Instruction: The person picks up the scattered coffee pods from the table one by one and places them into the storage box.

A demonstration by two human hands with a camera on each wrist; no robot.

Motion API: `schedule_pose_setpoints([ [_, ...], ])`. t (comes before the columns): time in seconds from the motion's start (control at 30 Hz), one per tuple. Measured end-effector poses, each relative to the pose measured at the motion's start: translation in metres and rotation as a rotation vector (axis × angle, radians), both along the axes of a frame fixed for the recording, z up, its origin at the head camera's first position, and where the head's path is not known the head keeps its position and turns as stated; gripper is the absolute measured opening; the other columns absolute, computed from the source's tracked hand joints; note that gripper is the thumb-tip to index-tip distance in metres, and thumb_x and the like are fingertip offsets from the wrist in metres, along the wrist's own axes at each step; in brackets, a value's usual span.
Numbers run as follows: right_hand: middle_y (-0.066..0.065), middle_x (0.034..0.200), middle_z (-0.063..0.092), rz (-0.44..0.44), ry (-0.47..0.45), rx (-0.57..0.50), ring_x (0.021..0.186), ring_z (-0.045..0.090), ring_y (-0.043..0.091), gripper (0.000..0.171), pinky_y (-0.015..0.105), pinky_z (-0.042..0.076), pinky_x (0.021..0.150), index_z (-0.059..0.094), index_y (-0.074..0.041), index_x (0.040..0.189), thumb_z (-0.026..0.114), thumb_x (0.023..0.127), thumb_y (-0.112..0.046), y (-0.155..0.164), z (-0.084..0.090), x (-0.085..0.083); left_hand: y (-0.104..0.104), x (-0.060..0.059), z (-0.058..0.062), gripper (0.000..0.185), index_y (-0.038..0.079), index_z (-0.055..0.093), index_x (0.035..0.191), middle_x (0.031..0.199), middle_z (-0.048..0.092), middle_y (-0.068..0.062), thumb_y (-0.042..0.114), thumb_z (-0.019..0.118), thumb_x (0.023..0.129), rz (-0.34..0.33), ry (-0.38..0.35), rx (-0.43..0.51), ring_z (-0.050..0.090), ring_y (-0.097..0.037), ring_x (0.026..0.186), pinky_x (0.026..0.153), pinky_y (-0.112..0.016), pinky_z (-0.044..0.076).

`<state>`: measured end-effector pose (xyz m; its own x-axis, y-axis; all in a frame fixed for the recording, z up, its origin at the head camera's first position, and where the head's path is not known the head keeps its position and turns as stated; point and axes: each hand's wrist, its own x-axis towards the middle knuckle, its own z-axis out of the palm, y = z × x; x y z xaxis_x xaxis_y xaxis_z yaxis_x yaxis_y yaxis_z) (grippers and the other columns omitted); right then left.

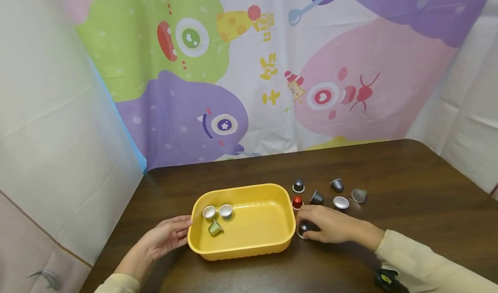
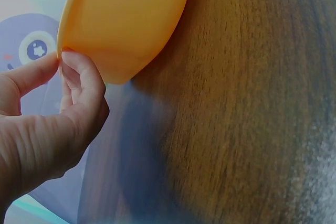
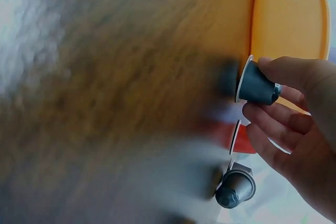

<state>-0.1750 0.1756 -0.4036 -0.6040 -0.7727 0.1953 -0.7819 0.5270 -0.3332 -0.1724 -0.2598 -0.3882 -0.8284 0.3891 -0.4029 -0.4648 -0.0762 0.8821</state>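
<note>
The right hand (image 1: 330,228) is lying low over the table, palm down, forearm reaching in from the right in a cream sleeve (image 1: 424,262). Its fingers (image 3: 273,124) and thumb are curling round a dark capsule (image 3: 255,85), pinching it by the sides; the capsule is standing rim-down on the wood, just beside the tub's right wall. Just past the fingertips a red capsule (image 1: 297,202) is standing upright, close to the tub's far right corner. Beyond it, further from the hand, five more capsules are lying scattered: two dark ones (image 1: 298,186) (image 1: 316,197), a grey one (image 1: 336,184) tipped over, and two silver ones (image 1: 341,202) (image 1: 358,195).

The left hand (image 1: 165,241) is coming in from the lower left, wrist on the table, fingers (image 2: 84,74) bent and the thumb (image 2: 29,74) meeting them at the tub's left rim; they are touching the rim, seemingly pinching it lightly.

Between the two hands the yellow tub (image 1: 272,239) is sitting flat on the table (image 1: 408,176), which is dark brown wood. Inside the tub, near the left hand's fingertips, two silver capsules (image 1: 209,211) (image 1: 226,210) and a green one (image 1: 214,228) are lying together by the left wall.

Behind the table a cloth (image 1: 241,68) printed with cartoon monsters in green, purple and pink is hanging, with plain white sheeting (image 1: 50,124) to either side.
</note>
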Motion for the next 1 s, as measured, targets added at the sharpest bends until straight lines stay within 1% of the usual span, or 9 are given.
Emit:
schedule_pose_setpoints([
  [0.1,-0.009,0.100,0.061,0.024,0.018,-0.017,0.094,0.056,0.004,0.019,0.026,0.051,0.083,0.061,-0.018,0.098,0.073,0.083,-0.014,0.001,0.002,0.000,0.000,-0.001,-0.001,0.064,-0.011,0.016,0.144,0.102,0.063,0.003,0.015,0.053,0.098,-0.003,0.005,-0.002,0.061,-0.005,0.094,0.085,-0.023,0.054],
  [0.23,-0.008,0.099,0.060,0.027,0.047,-0.018,0.096,0.057,0.005,0.020,0.026,0.051,0.083,0.061,-0.018,0.097,0.073,0.082,-0.013,0.004,0.005,0.000,0.000,0.000,-0.002,0.066,-0.011,0.014,0.145,0.102,0.063,0.004,0.015,0.053,0.099,-0.005,0.004,-0.011,0.061,-0.005,0.094,0.085,-0.023,0.054],
  [0.43,-0.008,0.096,0.059,-0.009,0.105,0.008,0.089,0.055,0.002,0.020,0.023,0.051,0.078,0.061,-0.019,0.098,0.073,0.083,-0.015,0.008,0.011,0.000,-0.001,0.001,-0.002,0.063,-0.011,0.018,0.144,0.101,0.064,0.004,0.015,0.054,0.098,-0.013,0.009,-0.002,0.061,-0.005,0.094,0.085,-0.024,0.054],
  [0.63,-0.008,0.097,0.059,-0.057,0.167,0.039,0.087,0.056,0.002,0.020,0.022,0.052,0.074,0.062,-0.019,0.099,0.074,0.083,-0.016,0.011,0.018,0.002,0.000,0.000,-0.002,0.061,-0.010,0.022,0.142,0.102,0.064,0.004,0.016,0.055,0.098,-0.010,0.014,-0.007,0.062,-0.005,0.095,0.086,-0.024,0.054],
  [0.8,-0.008,0.095,0.060,-0.078,0.248,0.068,0.086,0.057,0.004,0.021,0.024,0.052,0.074,0.063,-0.018,0.097,0.076,0.080,-0.017,0.011,0.021,0.001,0.000,0.000,-0.002,0.062,-0.010,0.022,0.142,0.103,0.065,0.004,0.017,0.055,0.097,-0.014,0.020,-0.016,0.062,-0.006,0.096,0.086,-0.024,0.054],
  [1.0,-0.008,0.090,0.058,-0.074,0.348,0.078,0.081,0.055,0.005,0.022,0.027,0.051,0.074,0.062,-0.018,0.092,0.078,0.077,-0.017,0.012,0.019,-0.003,-0.001,-0.001,-0.002,0.060,-0.010,0.023,0.142,0.102,0.064,0.003,0.016,0.054,0.098,-0.009,0.015,-0.022,0.062,-0.006,0.095,0.085,-0.024,0.054],
])
